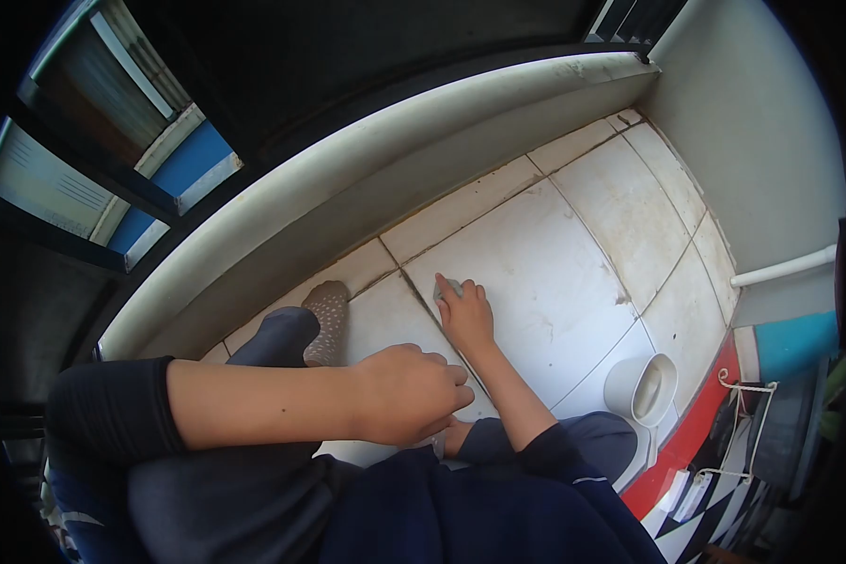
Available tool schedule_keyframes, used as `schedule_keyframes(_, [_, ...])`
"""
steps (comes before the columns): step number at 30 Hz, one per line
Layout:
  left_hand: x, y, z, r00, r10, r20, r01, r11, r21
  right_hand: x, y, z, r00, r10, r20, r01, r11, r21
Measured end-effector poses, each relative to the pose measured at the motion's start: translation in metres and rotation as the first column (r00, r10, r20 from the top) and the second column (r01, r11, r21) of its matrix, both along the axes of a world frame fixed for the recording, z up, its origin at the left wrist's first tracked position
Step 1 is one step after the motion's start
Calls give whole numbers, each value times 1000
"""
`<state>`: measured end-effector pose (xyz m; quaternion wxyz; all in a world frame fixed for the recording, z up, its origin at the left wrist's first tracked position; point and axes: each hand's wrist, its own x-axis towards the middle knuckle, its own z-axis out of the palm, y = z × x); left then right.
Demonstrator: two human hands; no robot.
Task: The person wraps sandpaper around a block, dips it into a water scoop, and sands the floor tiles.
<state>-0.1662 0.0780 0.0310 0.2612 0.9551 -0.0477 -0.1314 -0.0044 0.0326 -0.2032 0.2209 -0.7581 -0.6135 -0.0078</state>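
Note:
My right hand (pixel 466 315) reaches down to the white floor tiles (pixel 536 263). Its fingers are curled over a small grey-green pad (pixel 448 289), which it presses on the tile beside a dark grout line; most of the pad is hidden under the fingers. Nearer to my body, my left hand (pixel 412 395) is closed in a fist above my lap, its forearm stretched across from the left. What the fist holds, if anything, is hidden. Just below it a small clear piece (pixel 439 444) shows, partly covered.
A white dipper (pixel 620 383) stands on the tiles to the right, near my knee. My foot in a dotted sock (pixel 327 320) rests by the low wall (pixel 385 155). At right are a white pipe (pixel 785 266), a red edge (pixel 672 465) and a wire rack (pixel 747 432).

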Motion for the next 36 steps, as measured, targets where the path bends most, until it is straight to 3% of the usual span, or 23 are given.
schedule_keyframes(5, [-15, 10, -13, 996, 81, 31, -79, 996, -50, 24, -68, 12, 999, 49, -2, -49, 995, -92])
schedule_keyframes(6, [-15, 8, -12, 997, 61, -36, -63, 997, -51, 32, -71, 12, 999, 35, 10, -34, 993, -117])
schedule_keyframes(7, [-15, 6, -11, 994, 42, -103, -47, 998, -50, 43, -64, 8, 999, -4, 38, 7, 997, -83])
schedule_keyframes(11, [-8, 0, -9, 994, 1, -113, -7, 999, -52, 92, -2, 3, 961, -276, 1, 274, 954, -120])
schedule_keyframes(13, [-3, 0, -7, 998, -12, -56, 10, 999, -45, 110, 14, 1, 948, -317, -19, 311, 939, -146])
schedule_keyframes(16, [-3, 1, -6, 999, 10, 51, -7, 999, -54, 110, 4, 4, 977, -210, -23, 207, 973, -107])
schedule_keyframes(23, [-4, 2, -10, 999, -29, 26, 29, 1000, -4, 56, -74, 7, 996, -84, 5, 84, 979, -185])
schedule_keyframes(25, [0, -1, -7, 995, -50, -86, 49, 999, -9, 77, -65, 9, 989, -143, 32, 146, 978, -148])
schedule_keyframes(27, [2, -3, -8, 996, -56, -73, 55, 998, -6, 110, -43, 12, 950, -308, -47, 297, 941, -162])
schedule_keyframes(29, [6, -4, -7, 997, -59, -54, 59, 998, -1, 134, -26, 11, 925, -363, -111, 344, 926, -158])
schedule_keyframes(32, [10, -5, -6, 996, -71, -47, 71, 997, 4, 128, -26, 14, 942, -327, -74, 316, 940, -131])
schedule_keyframes(36, [14, -4, -6, 995, -81, -66, 81, 997, -7, 70, -70, 22, 991, -102, -88, 88, 984, -153])
